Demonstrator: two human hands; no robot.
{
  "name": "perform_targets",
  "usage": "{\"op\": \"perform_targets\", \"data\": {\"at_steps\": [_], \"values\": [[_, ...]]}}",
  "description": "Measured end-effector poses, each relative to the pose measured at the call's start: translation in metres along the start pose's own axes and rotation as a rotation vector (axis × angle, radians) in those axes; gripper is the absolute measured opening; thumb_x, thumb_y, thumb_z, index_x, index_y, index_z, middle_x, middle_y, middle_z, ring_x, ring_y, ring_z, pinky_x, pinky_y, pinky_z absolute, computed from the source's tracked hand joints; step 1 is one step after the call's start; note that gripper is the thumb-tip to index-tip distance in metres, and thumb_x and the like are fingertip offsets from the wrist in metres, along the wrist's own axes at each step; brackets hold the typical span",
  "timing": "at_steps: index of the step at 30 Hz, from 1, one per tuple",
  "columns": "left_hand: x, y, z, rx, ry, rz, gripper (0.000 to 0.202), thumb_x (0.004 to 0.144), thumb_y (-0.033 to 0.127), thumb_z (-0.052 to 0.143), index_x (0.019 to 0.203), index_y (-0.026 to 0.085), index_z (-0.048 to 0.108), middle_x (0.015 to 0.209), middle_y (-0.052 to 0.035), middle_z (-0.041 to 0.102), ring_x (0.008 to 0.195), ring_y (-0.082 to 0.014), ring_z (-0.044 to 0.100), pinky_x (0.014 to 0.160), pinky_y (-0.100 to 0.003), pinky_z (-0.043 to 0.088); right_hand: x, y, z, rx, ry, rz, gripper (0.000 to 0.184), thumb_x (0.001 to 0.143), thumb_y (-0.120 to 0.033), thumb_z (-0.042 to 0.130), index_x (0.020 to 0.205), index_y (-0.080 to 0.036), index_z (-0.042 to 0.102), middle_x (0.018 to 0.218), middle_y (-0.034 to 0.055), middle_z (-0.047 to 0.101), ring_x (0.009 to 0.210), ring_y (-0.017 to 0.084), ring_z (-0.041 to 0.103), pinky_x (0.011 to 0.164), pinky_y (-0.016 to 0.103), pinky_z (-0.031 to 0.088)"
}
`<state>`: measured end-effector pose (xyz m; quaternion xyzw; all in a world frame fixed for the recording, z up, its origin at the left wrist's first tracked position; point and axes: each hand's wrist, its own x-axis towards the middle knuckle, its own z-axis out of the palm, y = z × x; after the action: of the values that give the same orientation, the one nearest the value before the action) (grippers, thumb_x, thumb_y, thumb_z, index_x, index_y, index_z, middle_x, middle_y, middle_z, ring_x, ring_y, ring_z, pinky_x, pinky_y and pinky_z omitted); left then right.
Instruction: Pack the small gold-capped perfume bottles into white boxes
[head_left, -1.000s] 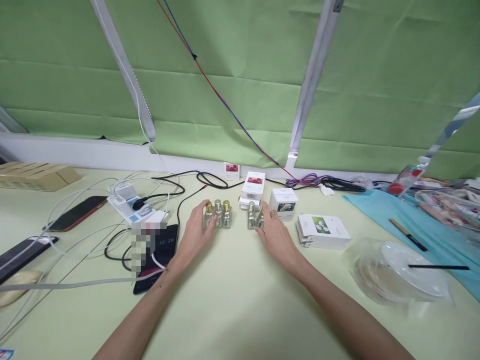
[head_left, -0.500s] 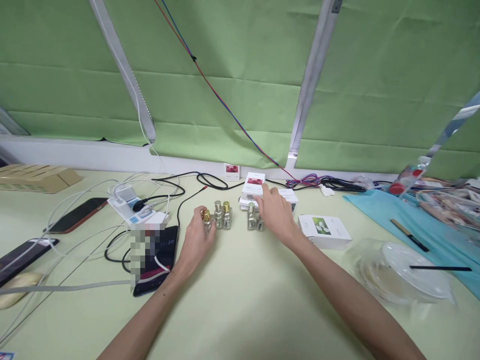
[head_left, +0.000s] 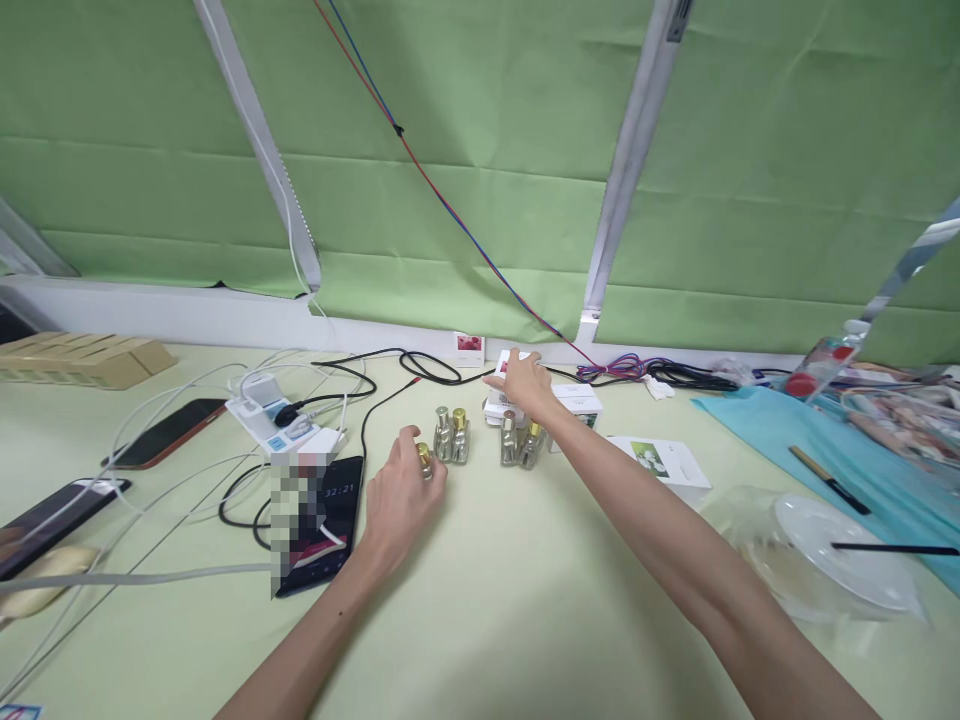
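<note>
My left hand (head_left: 403, 490) curls around a small glass bottle with a gold cap (head_left: 424, 458), which it mostly hides. Just right of it stand two more glass bottles, one with a silver cap (head_left: 442, 430) and one with a gold cap (head_left: 459, 435). My right hand (head_left: 525, 385) is over a white box with a red picture (head_left: 504, 366) on the stack at the back, thumb and fingers spread; contact is hard to judge. In front of that stack stand a silver-capped bottle (head_left: 509, 440) and a gold-capped bottle (head_left: 531, 445), the latter partly behind my right wrist.
Right of my forearm lies a white box with a flower picture (head_left: 664, 465). A plastic-wrapped round container (head_left: 840, 550) and a blue cloth (head_left: 765, 420) occupy the right side. Phones (head_left: 161, 432), a power strip (head_left: 281, 425), a tablet (head_left: 330, 530) and cables spread over the left.
My right hand has moved away from the bottles, farther back over the box stack, uncovering the gold-capped bottle. My left hand stays around its bottle. The view has shifted slightly.
</note>
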<state>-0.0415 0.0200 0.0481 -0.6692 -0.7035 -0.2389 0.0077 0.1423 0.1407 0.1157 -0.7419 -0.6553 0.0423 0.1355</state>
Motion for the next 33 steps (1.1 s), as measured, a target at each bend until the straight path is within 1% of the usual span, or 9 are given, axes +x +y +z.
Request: {"op": "perform_targets", "data": {"at_steps": [4, 7, 10, 14, 20, 23, 27, 30, 33], "values": [[-0.010, 0.008, 0.001, -0.040, -0.039, 0.046, 0.034, 0.091, 0.027, 0.049, 0.124, 0.019, 0.044, 0.105, -0.0103, 0.071, 0.072, -0.0266, 0.069, 0.063, -0.034, 0.044, 0.003, -0.003, 0.004, 0.038, -0.053, 0.038, 0.088, 0.091, -0.076, 0.043, 0.148, -0.009, 0.037, 0.150, 0.0387, 0.036, 0.125, 0.041, 0.059, 0.091, 0.046, 0.050], [-0.018, 0.012, 0.008, -0.114, -0.042, 0.127, 0.034, 0.092, 0.026, 0.048, 0.125, 0.020, 0.044, 0.107, -0.0109, 0.070, 0.070, -0.0254, 0.069, 0.063, -0.034, 0.046, 0.005, -0.005, 0.009, 0.058, -0.070, 0.043, 0.090, 0.088, -0.076, 0.049, 0.147, -0.009, 0.037, 0.150, 0.0391, 0.035, 0.129, 0.041, 0.055, 0.092, 0.047, 0.050], [-0.024, 0.013, 0.018, -0.231, -0.045, 0.238, 0.037, 0.092, 0.028, 0.050, 0.128, 0.020, 0.044, 0.109, -0.0116, 0.069, 0.072, -0.0247, 0.069, 0.064, -0.034, 0.048, 0.007, -0.004, 0.015, 0.067, -0.060, 0.044, 0.083, 0.088, -0.068, 0.059, 0.143, -0.009, 0.040, 0.148, 0.0371, 0.038, 0.125, 0.039, 0.059, 0.094, 0.046, 0.049], [-0.029, 0.013, 0.025, -0.349, -0.078, 0.350, 0.037, 0.095, 0.030, 0.049, 0.130, 0.022, 0.043, 0.100, -0.0078, 0.068, 0.074, -0.0223, 0.068, 0.068, -0.034, 0.050, 0.009, -0.002, 0.018, 0.076, -0.039, 0.039, 0.070, 0.088, -0.049, 0.067, 0.140, -0.011, 0.040, 0.146, 0.0336, 0.041, 0.118, 0.035, 0.064, 0.094, 0.043, 0.049], [-0.030, 0.015, 0.025, -0.429, -0.163, 0.380, 0.037, 0.097, 0.035, 0.049, 0.131, 0.021, 0.044, 0.091, -0.0034, 0.066, 0.073, -0.0187, 0.064, 0.071, -0.032, 0.049, 0.003, 0.004, 0.006, 0.112, 0.052, 0.001, 0.065, 0.089, -0.042, 0.064, 0.140, -0.012, 0.037, 0.141, 0.0279, 0.044, 0.115, 0.036, 0.065, 0.092, 0.044, 0.050], [-0.030, 0.014, 0.027, -0.457, -0.177, 0.381, 0.037, 0.097, 0.036, 0.051, 0.130, 0.021, 0.045, 0.090, -0.0026, 0.065, 0.075, -0.0183, 0.064, 0.072, -0.032, 0.049, -0.011, 0.007, -0.005, 0.154, 0.143, -0.056, 0.065, 0.090, -0.041, 0.061, 0.143, -0.014, 0.035, 0.140, 0.0249, 0.044, 0.112, 0.037, 0.064, 0.091, 0.047, 0.051], [-0.028, 0.013, 0.030, -0.494, -0.208, 0.371, 0.039, 0.097, 0.041, 0.052, 0.131, 0.022, 0.046, 0.092, -0.0029, 0.066, 0.076, -0.0178, 0.064, 0.071, -0.031, 0.050, -0.042, 0.015, -0.013, 0.286, 0.314, -0.259, 0.072, 0.091, -0.042, 0.059, 0.150, -0.014, 0.028, 0.150, 0.0247, 0.032, 0.120, 0.036, 0.059, 0.097, 0.047, 0.049], [-0.026, 0.011, 0.032, -0.519, -0.230, 0.367, 0.044, 0.096, 0.045, 0.055, 0.132, 0.021, 0.046, 0.096, -0.0049, 0.067, 0.078, -0.0189, 0.065, 0.073, -0.032, 0.051, -0.070, 0.027, -0.011, 0.394, 0.405, -0.370, 0.073, 0.090, -0.042, 0.060, 0.151, -0.018, 0.027, 0.157, 0.0203, 0.024, 0.132, 0.032, 0.050, 0.103, 0.043, 0.048], [-0.026, 0.010, 0.034, -0.528, -0.232, 0.356, 0.048, 0.096, 0.046, 0.056, 0.136, 0.021, 0.045, 0.105, -0.0082, 0.068, 0.086, -0.0212, 0.067, 0.077, -0.035, 0.053, -0.095, 0.044, 0.001, 0.467, 0.477, -0.436, 0.074, 0.090, -0.041, 0.062, 0.151, -0.022, 0.025, 0.161, 0.0178, 0.018, 0.143, 0.029, 0.039, 0.109, 0.043, 0.046]]}}
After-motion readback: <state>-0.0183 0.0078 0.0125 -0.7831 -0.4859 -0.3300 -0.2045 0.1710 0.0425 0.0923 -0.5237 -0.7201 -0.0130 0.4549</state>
